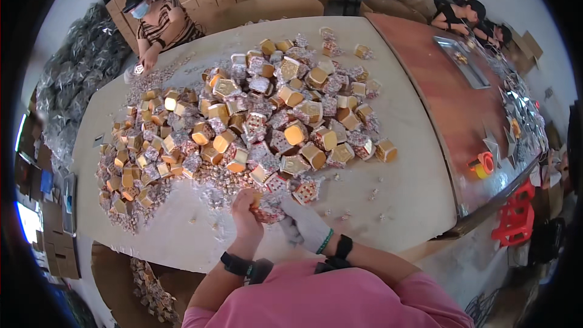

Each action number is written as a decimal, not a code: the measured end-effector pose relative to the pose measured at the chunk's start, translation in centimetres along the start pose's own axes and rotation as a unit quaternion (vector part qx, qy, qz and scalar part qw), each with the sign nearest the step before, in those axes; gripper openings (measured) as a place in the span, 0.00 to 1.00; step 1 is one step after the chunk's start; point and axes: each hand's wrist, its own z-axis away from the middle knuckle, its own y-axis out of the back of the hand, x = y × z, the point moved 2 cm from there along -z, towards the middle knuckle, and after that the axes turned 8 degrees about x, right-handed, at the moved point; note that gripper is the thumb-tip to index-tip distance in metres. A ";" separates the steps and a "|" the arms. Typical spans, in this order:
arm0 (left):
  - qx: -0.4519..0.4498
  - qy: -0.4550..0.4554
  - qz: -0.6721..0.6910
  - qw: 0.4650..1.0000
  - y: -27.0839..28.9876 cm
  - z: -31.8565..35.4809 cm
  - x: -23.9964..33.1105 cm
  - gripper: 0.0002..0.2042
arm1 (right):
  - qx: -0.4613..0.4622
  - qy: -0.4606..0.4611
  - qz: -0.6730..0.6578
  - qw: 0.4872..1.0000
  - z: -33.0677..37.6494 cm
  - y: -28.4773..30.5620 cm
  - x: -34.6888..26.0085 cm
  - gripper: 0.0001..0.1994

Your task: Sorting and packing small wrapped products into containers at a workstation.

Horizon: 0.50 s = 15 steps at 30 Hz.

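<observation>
Close in front of me, my left hand [245,211], bare, is closed around a small house-like decorated piece [267,214] with red, white and sparkly sides. My right hand [305,223], in a pale glove, presses against the right side of the same piece, its fingers partly hidden. Just beyond the glove lies a similar piece with red dots [306,191]. A big heap of such pieces [255,127], many with gold or tan bases, covers the middle of the pale table [413,164]. Small shiny bits [221,182] lie spread before the heap.
A person [164,24] works at the table's far left. Two more people sit by a reddish table [419,79] with a metal tray [463,64] and an orange-yellow tape roll [481,165]. A red stool [516,215] stands right; an open carton [115,279] sits below left.
</observation>
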 end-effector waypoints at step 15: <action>-0.154 0.031 -0.338 0.928 2.6 -3.3 -2.0 0.13 | 0.159 0.233 0.139 0.949 -5.5 15.2 -2.8 0.09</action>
